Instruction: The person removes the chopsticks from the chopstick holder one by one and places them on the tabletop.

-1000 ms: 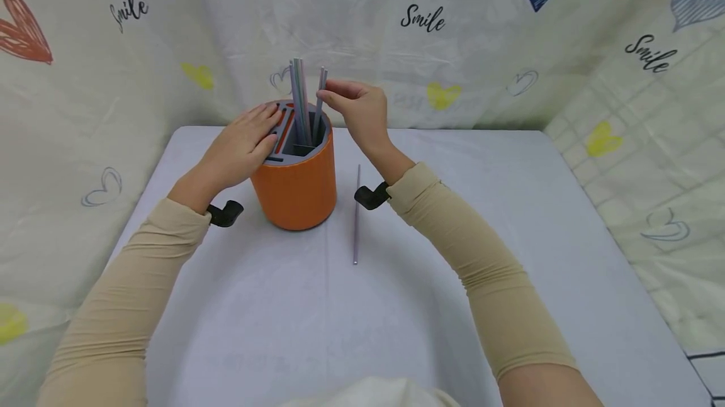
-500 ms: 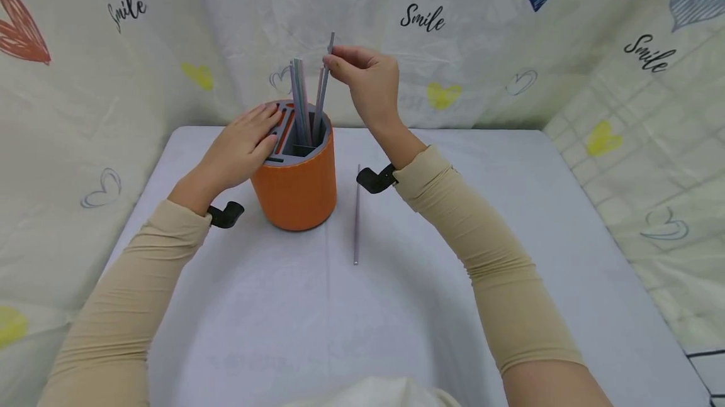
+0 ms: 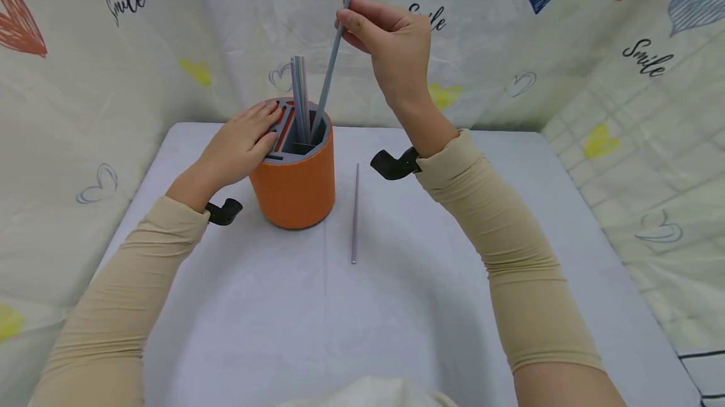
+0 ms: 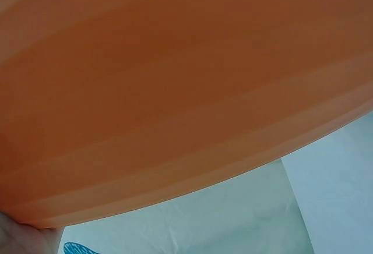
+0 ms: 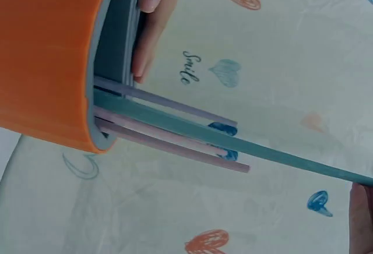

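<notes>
Leftmost, the left hand (image 3: 240, 143) lies over the rim of the orange holder (image 3: 294, 196), its fingers nearly straight and side by side, the thumb apart; the holder stands upright on the white table (image 3: 243, 325) and looks fairly rigid, probably light enough that a steadying palm is worthwhile. Upright within its right-hand compartment is a bundle of thin sticks (image 3: 300, 95), pale and glossy, likely smooth enough to slide against one another. Next comes the grey-blue stick (image 3: 330, 67), tilted to the right, its lower end inside the holder and its upper end high above the rim. It appears straight and stiff, should weigh very little, and might bend or snap if levered against the edge. Farther right, a purple stick (image 3: 355, 212) lies alone on the table, best lifted by its middle. Rightmost, the right hand (image 3: 393, 45) pinches the grey-blue stick near its top, a sensible hold for pulling along its length.
</notes>
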### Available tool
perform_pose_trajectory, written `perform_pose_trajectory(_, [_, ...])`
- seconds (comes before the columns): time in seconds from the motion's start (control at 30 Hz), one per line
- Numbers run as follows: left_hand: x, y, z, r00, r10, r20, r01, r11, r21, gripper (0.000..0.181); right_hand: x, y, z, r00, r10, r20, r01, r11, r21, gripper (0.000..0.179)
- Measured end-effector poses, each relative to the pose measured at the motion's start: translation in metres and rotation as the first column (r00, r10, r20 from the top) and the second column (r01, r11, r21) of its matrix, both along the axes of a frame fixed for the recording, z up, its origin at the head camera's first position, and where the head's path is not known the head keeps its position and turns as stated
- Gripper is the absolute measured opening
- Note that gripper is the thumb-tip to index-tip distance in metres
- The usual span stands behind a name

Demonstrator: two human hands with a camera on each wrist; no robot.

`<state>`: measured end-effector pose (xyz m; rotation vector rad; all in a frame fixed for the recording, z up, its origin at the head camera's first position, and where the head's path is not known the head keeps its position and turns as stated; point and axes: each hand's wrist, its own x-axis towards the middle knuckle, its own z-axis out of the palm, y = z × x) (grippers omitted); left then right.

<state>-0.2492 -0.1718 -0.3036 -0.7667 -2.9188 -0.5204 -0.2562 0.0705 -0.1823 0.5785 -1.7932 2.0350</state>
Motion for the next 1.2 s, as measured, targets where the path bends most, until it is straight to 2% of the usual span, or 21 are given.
perform_pose_trajectory(0.23, [-0.001, -0.002, 0.002, 1.0, 0.0, -0.006, 0.0, 1.0, 0.001, 0.054, 0.014, 0.008, 0.022, 0.998, 0.007, -0.058, -0.011, 0.998, -0.064, 0.023])
perform_pose_trajectory(0.43, [-0.001, -0.002, 0.002, 1.0, -0.005, -0.009, 0.005, 1.0, 0.004, 0.053, 0.019, 0.027, 0.034, 0.997, -0.014, -0.075, 0.003, 0.989, -0.147, 0.016])
perform_pose_trajectory(0.6, [-0.002, -0.001, 0.002, 1.0, -0.012, -0.015, 0.012, 1.0, 0.009, 0.053, 0.016, 0.048, 0.031, 1.0, 0.013, 0.006, -0.011, 0.987, -0.159, 0.019])
perform_pose_trajectory(0.77, [-0.002, 0.0, 0.001, 1.0, -0.01, -0.014, 0.01, 1.0, 0.011, 0.053, 0.004, 0.067, 0.011, 0.988, 0.042, 0.15, -0.022, 0.991, -0.13, 0.023])
perform_pose_trajectory(0.87, [-0.001, -0.001, 0.001, 1.0, -0.005, -0.01, 0.005, 1.0, 0.011, 0.053, -0.005, 0.078, -0.007, 0.952, 0.077, 0.296, -0.038, 0.99, -0.138, 0.026])
perform_pose_trajectory(1.0, [-0.002, 0.0, 0.001, 1.0, -0.007, -0.009, 0.007, 1.0, 0.004, 0.053, -0.018, 0.092, -0.032, 0.867, 0.114, 0.485, -0.048, 0.988, -0.145, 0.029])
perform_pose_trajectory(1.13, [-0.002, 0.0, 0.002, 1.0, -0.008, -0.004, 0.008, 1.0, 0.001, 0.053, -0.033, 0.102, -0.06, 0.795, 0.123, 0.594, -0.073, 0.991, -0.108, 0.026])
perform_pose_trajectory(1.2, [-0.002, 0.0, 0.002, 1.0, -0.008, -0.002, 0.008, 1.0, 0.0, 0.053, -0.04, 0.105, -0.075, 0.767, 0.118, 0.63, -0.084, 0.993, -0.084, 0.025])
